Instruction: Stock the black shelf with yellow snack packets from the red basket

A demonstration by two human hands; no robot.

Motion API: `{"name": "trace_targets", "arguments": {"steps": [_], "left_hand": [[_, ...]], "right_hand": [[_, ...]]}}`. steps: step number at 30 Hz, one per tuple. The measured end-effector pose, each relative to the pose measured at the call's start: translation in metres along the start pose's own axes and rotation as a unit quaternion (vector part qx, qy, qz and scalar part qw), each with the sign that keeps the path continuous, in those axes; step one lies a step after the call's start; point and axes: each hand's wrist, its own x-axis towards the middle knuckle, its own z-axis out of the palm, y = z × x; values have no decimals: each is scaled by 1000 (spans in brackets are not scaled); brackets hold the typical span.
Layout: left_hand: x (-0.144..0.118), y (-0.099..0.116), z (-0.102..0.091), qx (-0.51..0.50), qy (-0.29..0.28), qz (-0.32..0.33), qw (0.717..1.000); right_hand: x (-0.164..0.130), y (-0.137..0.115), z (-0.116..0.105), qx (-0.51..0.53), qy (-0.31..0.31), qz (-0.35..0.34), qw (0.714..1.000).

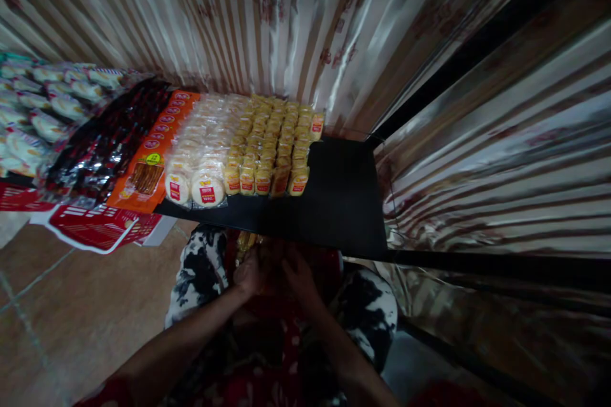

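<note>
Both of my hands reach in beneath the front edge of a black shelf [344, 203], over a dark red basket [329, 267] between my knees. My left hand [248, 272] is beside some yellow wrapped packets [245, 243]; its fingers are dim, and what they may hold is not clear. To its right, my right hand [300, 273] reaches into shadow, its fingertips lost in the dark. On the shelf above stand rows of small yellow wrapped snack packets [274, 146]. Beside them lie round white wrapped crackers [207, 187].
Further left on the shelf are an orange snack bag [155, 146], dark shiny packs [105, 140] and white wrapped packets [42, 102]. A red basket with a white handle [95, 229] is on the tiled floor. A striped curtain [267, 25] hangs behind; a black post [458, 63] rises at right.
</note>
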Motion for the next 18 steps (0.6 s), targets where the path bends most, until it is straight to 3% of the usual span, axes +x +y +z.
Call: {"name": "trace_targets", "arguments": {"steps": [3, 10, 13, 18], "left_hand": [[-17, -1, -12, -54, 28, 90, 994], [-50, 13, -39, -69, 69, 228, 969], [-58, 21, -53, -70, 102, 273, 954], [-72, 36, -84, -73, 129, 336, 930]], "right_hand": [[-3, -6, -9, 81, -50, 59, 994], [-27, -41, -30, 226, -115, 66, 965], [-40, -50, -41, 241, -100, 39, 965], [-58, -63, -57, 225, -141, -61, 962]]}}
